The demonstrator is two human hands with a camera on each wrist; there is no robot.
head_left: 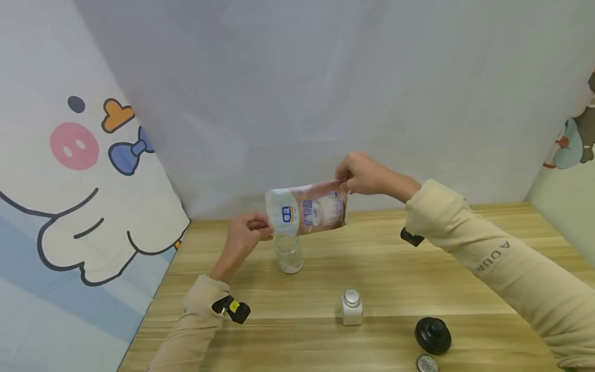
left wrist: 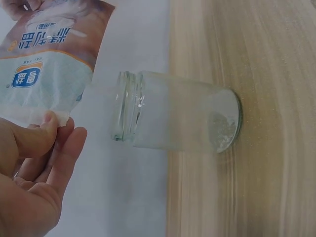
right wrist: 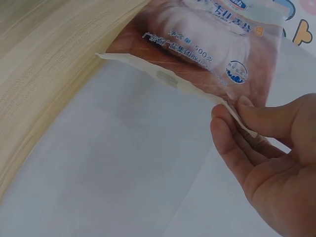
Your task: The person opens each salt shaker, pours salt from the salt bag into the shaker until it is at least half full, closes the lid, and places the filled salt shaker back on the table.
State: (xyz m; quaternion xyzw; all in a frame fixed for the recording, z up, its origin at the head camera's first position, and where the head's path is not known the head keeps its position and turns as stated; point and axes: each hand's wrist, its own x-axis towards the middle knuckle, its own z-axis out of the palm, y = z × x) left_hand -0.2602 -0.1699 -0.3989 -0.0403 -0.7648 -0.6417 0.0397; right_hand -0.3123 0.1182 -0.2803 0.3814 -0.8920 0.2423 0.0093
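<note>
A salt bag (head_left: 310,207), white and blue at one end and brown-pink at the other, is held sideways above the table. My left hand (head_left: 245,232) pinches a corner of its pale end between thumb and fingers. At the brown end, my right hand (head_left: 364,173) pinches the upper corner, and the edge seam (right wrist: 168,78) hangs from the fingers in the right wrist view. Just under the pale end stands an upright clear glass jar (left wrist: 177,111), its mouth uncovered and close to the bag. A little whitish material (left wrist: 222,129) lies on the jar's bottom.
A small glass shaker bottle (head_left: 351,308) filled with white stands nearer on the wooden table (head_left: 279,341). To its right lie a black knobbed lid (head_left: 433,335) and a perforated metal cap (head_left: 427,363). A pale cloth wall (head_left: 325,93) rises behind the table.
</note>
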